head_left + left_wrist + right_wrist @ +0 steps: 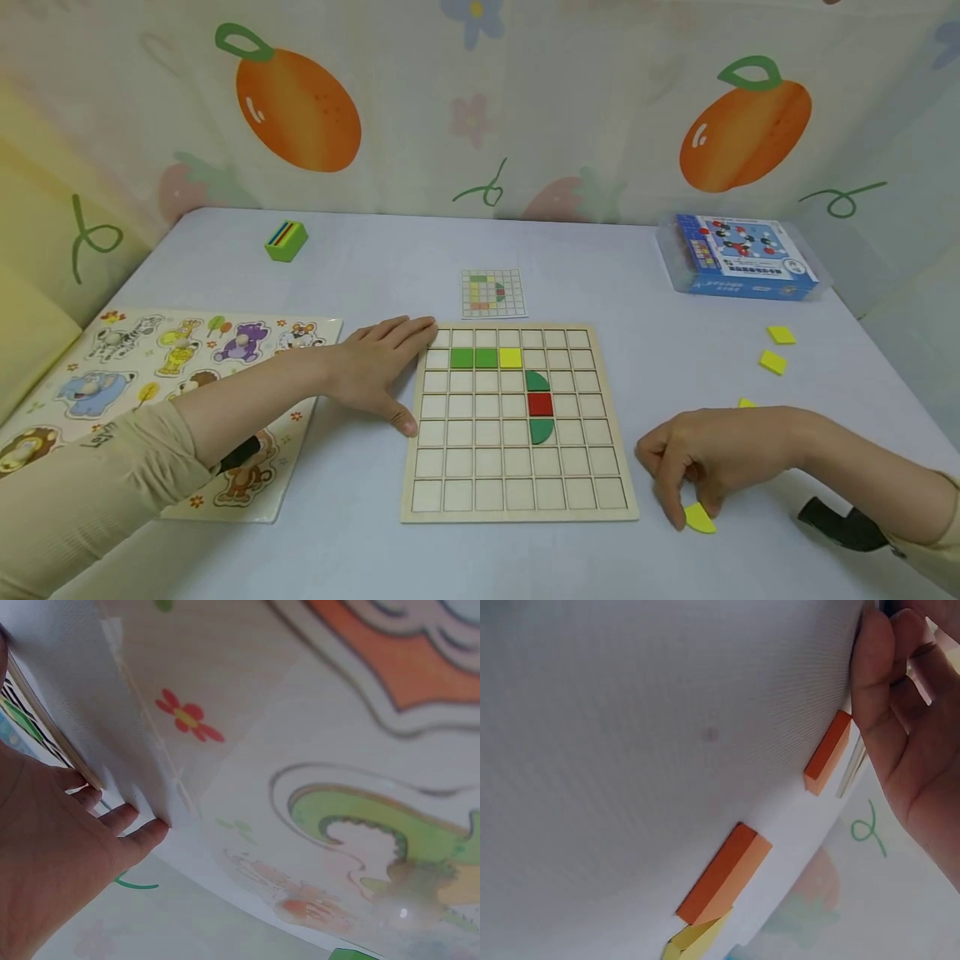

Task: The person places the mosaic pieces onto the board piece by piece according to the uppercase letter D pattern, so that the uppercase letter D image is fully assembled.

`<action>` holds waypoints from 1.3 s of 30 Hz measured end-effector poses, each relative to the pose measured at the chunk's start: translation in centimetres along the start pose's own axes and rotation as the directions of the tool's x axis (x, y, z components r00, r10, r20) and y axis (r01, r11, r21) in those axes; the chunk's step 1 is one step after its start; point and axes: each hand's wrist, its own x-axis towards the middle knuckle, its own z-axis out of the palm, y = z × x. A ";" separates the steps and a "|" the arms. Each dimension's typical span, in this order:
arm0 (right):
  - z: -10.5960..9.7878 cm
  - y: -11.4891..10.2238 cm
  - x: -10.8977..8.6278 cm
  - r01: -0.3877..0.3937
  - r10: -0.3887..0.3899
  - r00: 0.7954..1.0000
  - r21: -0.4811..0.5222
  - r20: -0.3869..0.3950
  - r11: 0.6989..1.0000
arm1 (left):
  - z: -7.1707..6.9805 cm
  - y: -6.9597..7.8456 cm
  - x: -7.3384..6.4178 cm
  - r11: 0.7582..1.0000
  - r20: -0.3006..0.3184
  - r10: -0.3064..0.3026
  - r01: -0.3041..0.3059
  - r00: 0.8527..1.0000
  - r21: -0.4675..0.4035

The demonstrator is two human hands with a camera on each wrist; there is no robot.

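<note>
My left hand (378, 371) rests spread along the left edge of a wooden grid board (521, 508), fingertips at its upper left corner and thumb lower down. In the left wrist view the fingers (120, 817) reach straight to the board's edge. On the grid sit two green squares (474, 358), a yellow square (510, 358), a red square (540, 405) and two green quarter-circle tiles (537, 381). Right of the board, my right hand (712, 458) pinches a yellow quarter-circle tile (700, 518) between thumb and fingers, low over the table.
A small pattern card (493, 293) lies behind the board. Yellow tiles (772, 362) are scattered at the right; orange pieces (724, 874) show in the right wrist view. A boxed set (746, 257) stands back right, a green block (286, 241) back left. An animal puzzle board (247, 504) lies left.
</note>
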 end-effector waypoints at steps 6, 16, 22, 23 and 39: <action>0.0 -0.5 0.4 -0.031 0.026 0.999 -0.138 -0.042 0.990 | 0.0 0.0 0.1 1.000 0.000 -0.005 0.005 1.000 0.007; -0.2 -1.2 1.1 -0.180 0.162 0.976 -0.123 -0.144 0.976 | 0.1 -0.1 0.2 1.000 0.000 -0.001 0.001 1.000 0.009; -1.3 -1.7 1.7 -0.183 0.166 0.963 -0.065 -0.211 0.981 | 0.0 -0.1 0.1 1.000 -0.001 0.003 -0.003 1.000 0.006; -1.5 -1.7 1.8 -0.171 0.155 0.963 -0.058 -0.219 0.983 | 0.0 -0.1 0.1 1.000 -0.002 0.003 -0.003 1.000 0.006; -1.9 -3.9 6.3 -0.138 0.112 0.901 -0.032 -0.419 0.990 | 0.1 -0.1 0.1 1.000 0.001 -0.005 0.005 1.000 0.012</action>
